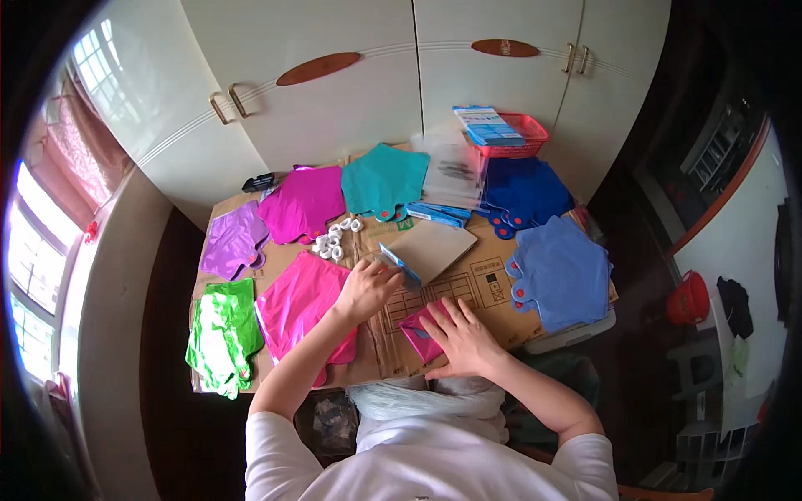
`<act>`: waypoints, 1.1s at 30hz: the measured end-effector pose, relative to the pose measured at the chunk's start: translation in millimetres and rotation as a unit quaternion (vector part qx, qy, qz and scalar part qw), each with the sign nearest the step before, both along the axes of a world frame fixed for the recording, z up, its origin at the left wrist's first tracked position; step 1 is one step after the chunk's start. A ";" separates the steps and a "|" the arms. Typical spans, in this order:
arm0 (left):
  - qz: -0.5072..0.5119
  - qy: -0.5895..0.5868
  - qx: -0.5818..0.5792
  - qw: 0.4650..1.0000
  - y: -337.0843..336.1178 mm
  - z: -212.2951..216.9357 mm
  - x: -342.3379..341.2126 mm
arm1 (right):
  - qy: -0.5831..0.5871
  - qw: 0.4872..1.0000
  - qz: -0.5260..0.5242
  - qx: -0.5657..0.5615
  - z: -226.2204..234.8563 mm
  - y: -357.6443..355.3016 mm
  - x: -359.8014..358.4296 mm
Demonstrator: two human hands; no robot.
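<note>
My left hand is closed at the near edge of a clear packet with a blue strip, its fingertips pinched on it. To its right, my right hand lies flat with fingers stretched over a small folded bright pink piece, pressing it on the cardboard. A flat tan card lies just beyond both hands. Beside my left forearm is a spread shiny pink piece with a scalloped edge. Small white rings sit in a loose heap beyond it.
Around the cardboard-covered table lie green, lilac, magenta, teal, dark blue and light blue pieces. Clear bags and a red basket stand at the back, against white cabinets.
</note>
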State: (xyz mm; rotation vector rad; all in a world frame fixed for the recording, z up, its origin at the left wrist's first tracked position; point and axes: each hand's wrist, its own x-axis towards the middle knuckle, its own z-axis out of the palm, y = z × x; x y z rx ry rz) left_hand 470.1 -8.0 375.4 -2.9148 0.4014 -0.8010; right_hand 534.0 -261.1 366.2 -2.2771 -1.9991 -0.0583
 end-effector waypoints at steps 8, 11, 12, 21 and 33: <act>0.044 0.003 0.055 0.997 -14.4 -9.0 41.6 | 0.011 1.000 -0.004 0.013 -2.4 -4.3 -4.3; 0.035 -0.013 0.060 0.998 -14.2 -8.1 71.6 | 0.019 1.000 -0.007 0.015 -3.9 -4.7 -6.3; 0.040 -0.017 0.060 0.997 -12.5 -10.2 81.9 | 0.021 1.000 -0.008 0.016 -3.8 -4.9 -7.0; 0.030 0.076 0.055 0.995 -10.9 10.7 91.3 | 0.009 1.000 -0.012 0.027 -4.4 -7.7 -9.3; 0.037 0.222 -0.040 0.973 -13.6 3.5 49.8 | -0.021 0.998 -0.007 0.057 -12.7 -11.5 -21.5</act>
